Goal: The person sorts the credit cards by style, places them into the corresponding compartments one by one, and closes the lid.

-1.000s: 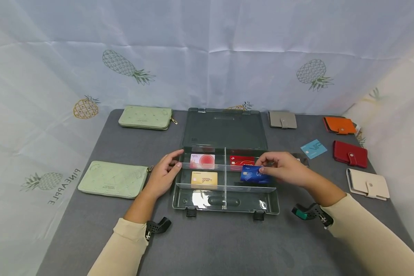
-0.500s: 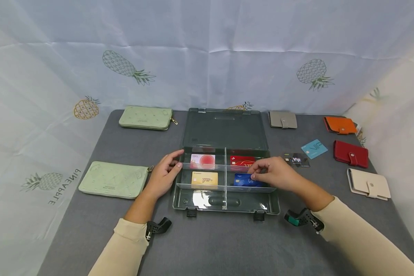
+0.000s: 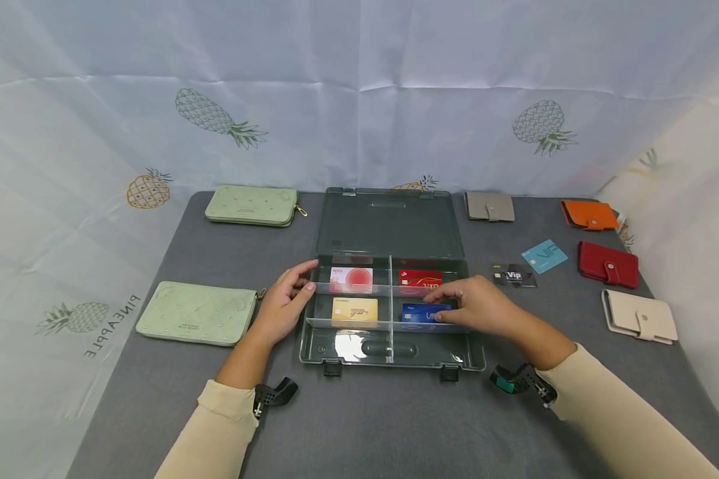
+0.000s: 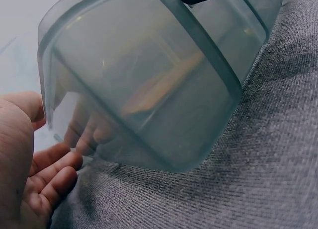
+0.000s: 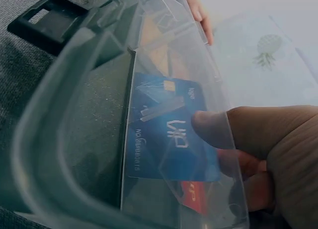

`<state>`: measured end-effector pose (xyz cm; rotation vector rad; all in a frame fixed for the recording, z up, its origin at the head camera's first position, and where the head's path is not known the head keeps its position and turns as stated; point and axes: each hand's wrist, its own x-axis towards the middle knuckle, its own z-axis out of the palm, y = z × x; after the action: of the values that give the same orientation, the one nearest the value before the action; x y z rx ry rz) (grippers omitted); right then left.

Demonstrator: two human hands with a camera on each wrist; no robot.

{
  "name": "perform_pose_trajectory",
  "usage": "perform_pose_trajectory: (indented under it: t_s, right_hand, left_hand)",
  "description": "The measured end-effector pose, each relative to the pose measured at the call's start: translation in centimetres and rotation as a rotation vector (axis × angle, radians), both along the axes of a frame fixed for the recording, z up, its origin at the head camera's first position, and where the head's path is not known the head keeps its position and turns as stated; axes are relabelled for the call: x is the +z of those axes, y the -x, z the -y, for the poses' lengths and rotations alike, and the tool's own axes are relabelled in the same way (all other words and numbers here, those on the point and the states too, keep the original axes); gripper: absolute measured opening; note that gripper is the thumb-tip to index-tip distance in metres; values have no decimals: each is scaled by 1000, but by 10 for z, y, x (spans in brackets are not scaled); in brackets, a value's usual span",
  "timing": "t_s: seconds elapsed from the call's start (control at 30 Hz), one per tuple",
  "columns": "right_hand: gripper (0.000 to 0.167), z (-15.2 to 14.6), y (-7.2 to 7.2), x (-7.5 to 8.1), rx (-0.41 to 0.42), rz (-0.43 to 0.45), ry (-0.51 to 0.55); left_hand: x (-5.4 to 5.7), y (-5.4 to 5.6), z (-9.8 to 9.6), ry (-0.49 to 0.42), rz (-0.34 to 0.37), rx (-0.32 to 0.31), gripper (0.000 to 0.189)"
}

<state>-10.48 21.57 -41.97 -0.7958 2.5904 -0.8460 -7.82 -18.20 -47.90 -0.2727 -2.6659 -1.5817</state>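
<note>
In the head view, my right hand (image 3: 476, 306) reaches into the right middle compartment of a dark translucent divided box (image 3: 437, 349), whose lid lies back. Its thumb tip touches a blue VIP card (image 3: 416, 313) there; the index finger is spread apart from the thumb, above the card's top edge. The right wrist view shows the thumb over the edge of the blue card (image 5: 159, 149). At the box's left side rests my left hand (image 3: 283, 303), fingers relaxed against its wall. A yellow card (image 3: 355, 310), a pink card (image 3: 351, 278) and a red card (image 3: 416, 278) occupy other compartments.
Right of the box lie a black Vip card (image 3: 514, 275) and a light blue card (image 3: 545, 256). Small wallets stand farther right: orange (image 3: 591, 215), red (image 3: 608, 264), cream (image 3: 640, 316); a grey one (image 3: 489, 207) is behind. Two green wallets (image 3: 198, 313) lie left.
My right hand has moved left and lowered the blue card into the right middle compartment, then its fingers have spread apart. The black card has come into view. The left hand has stayed put.
</note>
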Motion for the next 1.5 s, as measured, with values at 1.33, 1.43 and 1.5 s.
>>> perform_pose_trajectory:
  t_s: [1.33, 1.43, 1.5]
  right_hand:
    - [62, -161, 42, -35, -320, 63, 11]
    - [62, -159, 43, -36, -313, 27, -28]
    - [63, -156, 44, -34, -311, 19, -55]
  left_hand:
    - [-2, -1, 0, -2, -3, 4, 47]
    - [-2, -1, 0, -1, -4, 5, 47]
    - [-2, -1, 0, -4, -6, 3, 47]
